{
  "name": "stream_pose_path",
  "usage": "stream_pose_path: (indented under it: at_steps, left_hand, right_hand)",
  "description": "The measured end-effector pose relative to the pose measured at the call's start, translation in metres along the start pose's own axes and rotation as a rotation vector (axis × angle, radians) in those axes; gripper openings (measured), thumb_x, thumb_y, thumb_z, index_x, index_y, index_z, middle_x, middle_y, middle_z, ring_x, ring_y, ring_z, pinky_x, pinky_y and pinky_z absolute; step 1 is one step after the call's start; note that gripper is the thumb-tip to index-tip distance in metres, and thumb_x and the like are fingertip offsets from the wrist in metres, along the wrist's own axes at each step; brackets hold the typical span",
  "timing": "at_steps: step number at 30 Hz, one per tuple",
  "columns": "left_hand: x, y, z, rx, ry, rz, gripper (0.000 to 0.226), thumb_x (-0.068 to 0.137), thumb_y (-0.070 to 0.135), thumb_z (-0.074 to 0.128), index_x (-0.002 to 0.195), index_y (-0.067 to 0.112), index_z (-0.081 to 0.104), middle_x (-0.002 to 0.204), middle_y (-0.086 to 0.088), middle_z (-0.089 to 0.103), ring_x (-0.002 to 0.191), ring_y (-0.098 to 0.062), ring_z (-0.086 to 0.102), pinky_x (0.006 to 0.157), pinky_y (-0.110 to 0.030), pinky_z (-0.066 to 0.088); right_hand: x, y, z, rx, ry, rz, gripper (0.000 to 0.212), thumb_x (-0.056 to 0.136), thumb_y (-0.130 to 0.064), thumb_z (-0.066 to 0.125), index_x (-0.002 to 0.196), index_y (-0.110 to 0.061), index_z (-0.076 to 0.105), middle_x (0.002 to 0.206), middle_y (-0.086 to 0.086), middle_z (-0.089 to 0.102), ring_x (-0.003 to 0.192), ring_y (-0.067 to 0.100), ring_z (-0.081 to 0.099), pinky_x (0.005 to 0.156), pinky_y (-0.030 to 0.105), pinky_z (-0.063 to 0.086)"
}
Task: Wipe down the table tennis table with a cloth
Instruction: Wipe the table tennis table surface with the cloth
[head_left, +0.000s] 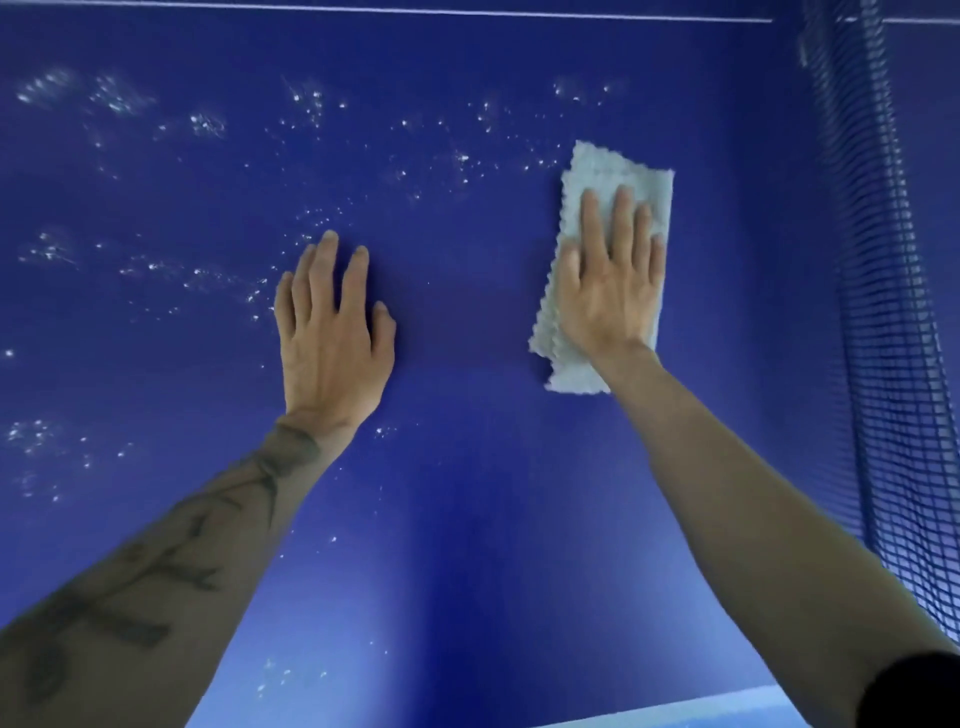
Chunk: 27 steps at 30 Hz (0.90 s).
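Along the bottom edge of the frame, right of centre, a pale band (675, 714) is seen at the near side of the blue table (467, 519). In the lower right corner a dark sleeve (919, 691) is shown on the right arm. The left forearm (156, 571), marked with dark tattoos, is stretched up from the lower left corner.

Farther up, just left of the middle of the frame, the left hand (332, 332) is laid flat on the bare table, palm down, with the fingers straight and slightly spread; nothing is held by it. To its right, the right hand (608, 280) is pressed palm down on the cloth (608, 166), the fingers kept straight and not curled round it. The cloth, pale and folded into an oblong with wavy edges, is spread flat on the table right of centre. One end is left showing beyond the fingertips and the other beside the wrist.

White specks (202, 124) are scattered in clusters over the table, mostly in the left and upper parts of the frame. A dark blue mesh net (878, 260) is seen down the right side, near the cloth. At the top edge a thin white line (363, 9) is drawn across the table as far as the net.
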<state>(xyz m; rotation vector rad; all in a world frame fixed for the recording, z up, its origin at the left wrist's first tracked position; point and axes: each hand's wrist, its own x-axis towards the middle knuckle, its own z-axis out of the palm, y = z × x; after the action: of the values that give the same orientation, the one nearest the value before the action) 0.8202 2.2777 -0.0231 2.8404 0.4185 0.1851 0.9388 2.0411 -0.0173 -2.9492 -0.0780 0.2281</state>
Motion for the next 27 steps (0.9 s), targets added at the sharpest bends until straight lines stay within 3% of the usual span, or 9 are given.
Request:
stream_pose_path:
  at_steps: [2, 7, 9, 11, 14, 18, 21, 23, 27]
  left_hand:
    - [0.008, -0.003, 0.006, 0.031, -0.008, -0.013, 0.055, 0.107, 0.029, 0.04, 0.158, 0.008, 0.04, 0.169, -0.017, 0.03, 0.155, -0.038, 0.028, 0.129, -0.054, 0.018]
    - [0.008, -0.007, 0.01, 0.014, 0.011, -0.02, 0.054, 0.108, 0.029, 0.041, 0.158, 0.009, 0.04, 0.168, -0.015, 0.031, 0.157, -0.035, 0.026, 0.13, -0.05, 0.014]
    - [0.009, -0.006, 0.009, 0.007, 0.014, -0.023, 0.054, 0.107, 0.027, 0.042, 0.158, 0.008, 0.041, 0.168, -0.015, 0.032, 0.157, -0.035, 0.026, 0.13, -0.05, 0.014]
    - [0.011, -0.006, 0.008, 0.013, 0.005, -0.04, 0.054, 0.106, 0.027, 0.042, 0.157, 0.008, 0.042, 0.168, -0.015, 0.032, 0.156, -0.035, 0.026, 0.13, -0.051, 0.015]
    - [0.01, -0.004, 0.008, 0.02, -0.004, -0.048, 0.054, 0.106, 0.027, 0.042, 0.156, 0.009, 0.043, 0.168, -0.015, 0.032, 0.156, -0.034, 0.027, 0.13, -0.051, 0.015]
    - [0.011, -0.005, 0.009, 0.041, 0.019, -0.043, 0.054, 0.105, 0.027, 0.042, 0.156, 0.008, 0.044, 0.167, -0.016, 0.035, 0.155, -0.036, 0.03, 0.13, -0.05, 0.016]
    - [0.011, -0.004, 0.01, 0.035, 0.02, -0.041, 0.055, 0.105, 0.027, 0.042, 0.157, 0.009, 0.044, 0.167, -0.016, 0.035, 0.155, -0.036, 0.03, 0.13, -0.049, 0.015]
    - [0.012, -0.005, 0.009, 0.03, 0.013, -0.045, 0.055, 0.105, 0.028, 0.042, 0.156, 0.009, 0.044, 0.167, -0.016, 0.034, 0.156, -0.035, 0.029, 0.13, -0.05, 0.015]
    - [0.012, -0.004, 0.009, 0.028, -0.005, -0.054, 0.055, 0.105, 0.029, 0.041, 0.156, 0.009, 0.043, 0.167, -0.015, 0.033, 0.156, -0.035, 0.028, 0.13, -0.051, 0.015]
  right_hand:
    - [0.013, -0.032, 0.005, -0.006, -0.011, -0.052, 0.063, 0.111, -0.043, 0.016, 0.172, -0.028, 0.006, 0.18, 0.009, -0.001, 0.166, 0.031, -0.002, 0.133, 0.053, 0.002]
    - [-0.039, -0.05, 0.02, -0.094, -0.085, -0.553, 0.061, 0.113, -0.041, 0.024, 0.171, -0.03, 0.014, 0.18, 0.005, 0.005, 0.166, 0.028, 0.003, 0.134, 0.048, 0.005]
    - [-0.027, -0.02, 0.013, -0.097, -0.07, -0.473, 0.06, 0.112, -0.042, 0.023, 0.171, -0.032, 0.015, 0.18, 0.003, 0.006, 0.166, 0.027, 0.004, 0.134, 0.048, 0.006]
    - [0.007, -0.003, 0.004, -0.061, -0.019, -0.226, 0.062, 0.111, -0.045, 0.021, 0.171, -0.031, 0.017, 0.179, 0.006, 0.009, 0.166, 0.03, 0.006, 0.134, 0.051, 0.008]
    - [0.061, -0.02, -0.003, -0.021, 0.033, -0.018, 0.065, 0.11, -0.047, 0.015, 0.172, -0.026, 0.011, 0.179, 0.011, 0.004, 0.165, 0.034, 0.003, 0.134, 0.053, 0.006]
    - [0.052, -0.082, 0.007, -0.058, -0.042, -0.319, 0.066, 0.109, -0.045, 0.011, 0.172, -0.027, 0.008, 0.18, 0.009, 0.001, 0.166, 0.032, 0.0, 0.134, 0.052, 0.005]
    - [0.013, -0.065, 0.015, -0.114, -0.069, -0.579, 0.06, 0.113, -0.042, 0.023, 0.171, -0.03, 0.017, 0.179, 0.005, 0.009, 0.166, 0.028, 0.006, 0.134, 0.048, 0.007]
    - [0.019, -0.034, 0.008, -0.1, -0.069, -0.52, 0.059, 0.113, -0.042, 0.026, 0.171, -0.032, 0.018, 0.18, 0.003, 0.009, 0.166, 0.027, 0.006, 0.134, 0.047, 0.006]
    - [0.083, -0.021, -0.006, -0.041, 0.004, -0.106, 0.063, 0.111, -0.047, 0.019, 0.172, -0.03, 0.012, 0.18, 0.007, 0.005, 0.166, 0.031, 0.003, 0.134, 0.051, 0.005]
